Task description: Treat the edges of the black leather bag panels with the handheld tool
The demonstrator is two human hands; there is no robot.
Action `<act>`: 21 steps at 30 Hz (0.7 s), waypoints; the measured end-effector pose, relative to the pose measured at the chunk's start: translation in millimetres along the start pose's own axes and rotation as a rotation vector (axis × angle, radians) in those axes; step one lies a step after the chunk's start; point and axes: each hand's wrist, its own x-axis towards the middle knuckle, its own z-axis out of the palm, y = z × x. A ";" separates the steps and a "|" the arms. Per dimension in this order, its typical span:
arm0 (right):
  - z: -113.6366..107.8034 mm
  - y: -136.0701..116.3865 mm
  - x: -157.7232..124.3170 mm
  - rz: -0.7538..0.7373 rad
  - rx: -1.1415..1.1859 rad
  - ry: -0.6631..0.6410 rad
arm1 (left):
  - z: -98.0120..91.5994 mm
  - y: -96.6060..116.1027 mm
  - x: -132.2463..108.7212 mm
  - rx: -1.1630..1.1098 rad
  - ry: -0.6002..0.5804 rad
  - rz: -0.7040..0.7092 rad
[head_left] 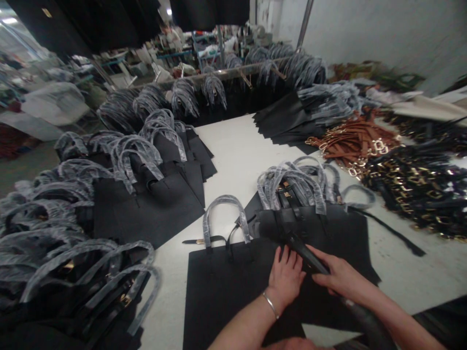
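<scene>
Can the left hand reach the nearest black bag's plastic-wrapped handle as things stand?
Probably yes: left hand lies open on that bag, wrapped handle uncovered just beyond it; the black hose is in the right hand.

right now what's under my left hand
Your left hand lies flat on a black bag panel with plastic-wrapped handles, on the white table. Anything beneath the panel is covered. Your right hand grips a black tool beside it.
</scene>
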 end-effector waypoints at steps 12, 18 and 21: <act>-30.1 -1.4 -28.1 -0.040 0.139 0.388 | 3.9 -17.8 -14.0 0.067 0.087 0.046; -44.8 47.0 -50.5 0.106 0.420 0.279 | 3.1 -21.1 -12.1 0.132 0.062 0.086; -43.3 40.9 -28.6 0.055 0.381 0.335 | 4.4 -17.9 -8.4 0.162 0.082 0.087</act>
